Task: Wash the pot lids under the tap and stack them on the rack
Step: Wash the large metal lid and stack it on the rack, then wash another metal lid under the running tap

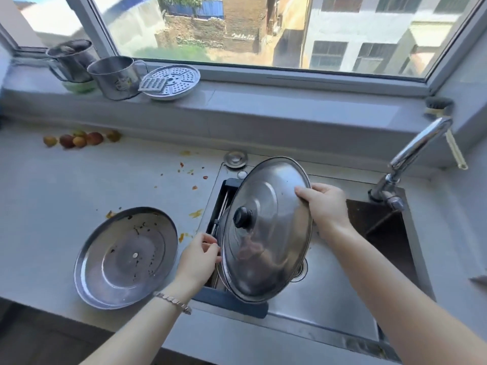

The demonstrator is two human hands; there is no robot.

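Observation:
A large steel pot lid (271, 206) with a black knob stands tilted on edge over the dark rack (232, 299) at the left side of the sink. My right hand (324, 204) grips its upper right rim. My left hand (197, 259) holds its lower left rim, fingers partly hidden behind it. Another lid's edge shows just behind it in the rack, mostly hidden. A second steel lid (126, 256) lies upside down on the counter to the left, with dark food specks inside. The tap (413, 154) stands at the right; no water is seen running.
The steel sink (329, 293) has a drain beside the held lid. Food scraps dot the counter. Several small fruits (79, 139) lie at the back left. Two steel pots (116, 76), a steamer plate and a grater sit on the windowsill. A brush (448, 127) hangs by the tap.

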